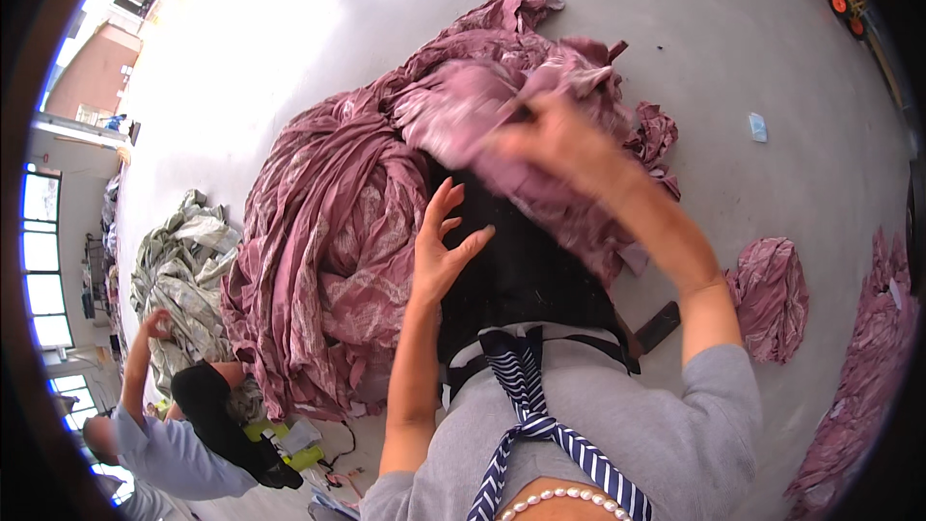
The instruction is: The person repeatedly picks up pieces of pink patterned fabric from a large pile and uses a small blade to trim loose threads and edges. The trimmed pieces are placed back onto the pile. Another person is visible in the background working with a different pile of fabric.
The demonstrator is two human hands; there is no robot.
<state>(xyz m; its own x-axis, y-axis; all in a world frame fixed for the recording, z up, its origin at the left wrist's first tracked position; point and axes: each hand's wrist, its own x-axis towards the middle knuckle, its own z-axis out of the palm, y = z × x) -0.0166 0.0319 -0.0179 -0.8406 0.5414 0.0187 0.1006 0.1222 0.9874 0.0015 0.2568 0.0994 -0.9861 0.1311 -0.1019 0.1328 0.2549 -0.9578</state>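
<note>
A large heap of dusty-pink patterned fabric point(323, 232) spreads on the floor before me and to my left. Part of this cloth point(540, 183) lies across my black-clad lap, blurred by motion. My right hand point(555, 140) reaches over it, smeared, with the fingers closed on a fold of the pink fabric; the exact grip is hard to make out. My left hand point(446, 246) is raised above the lap beside the heap, fingers curved and apart, with nothing in it.
A smaller pink bundle point(772, 299) lies at the right, with another long pink pile point(863, 376) beyond it. A light blue packet point(758, 127) rests on the grey floor point(694, 58). To the left, another person point(183, 444) sits by a grey-green fabric pile point(183, 275).
</note>
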